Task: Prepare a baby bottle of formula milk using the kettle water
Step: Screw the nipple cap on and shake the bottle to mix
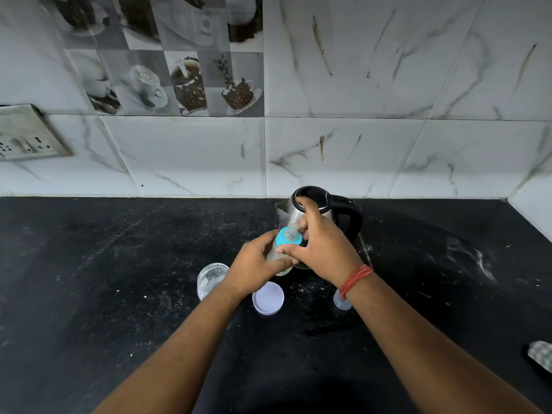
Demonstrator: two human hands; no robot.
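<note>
Baby bottle [279, 258] held above the counter [119, 264] near its back edge, before the kettle [316, 210]: left hand [254, 267] grips its body; right hand [319, 249] grips the blue collar [283, 239].

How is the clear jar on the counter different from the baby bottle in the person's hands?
The clear open-topped jar stands on the black counter, untouched; the translucent baby bottle with the blue collar is held tilted by the left hand and right hand. The jar is lidless; the bottle is capped by its teat. Both are see-through.
</note>
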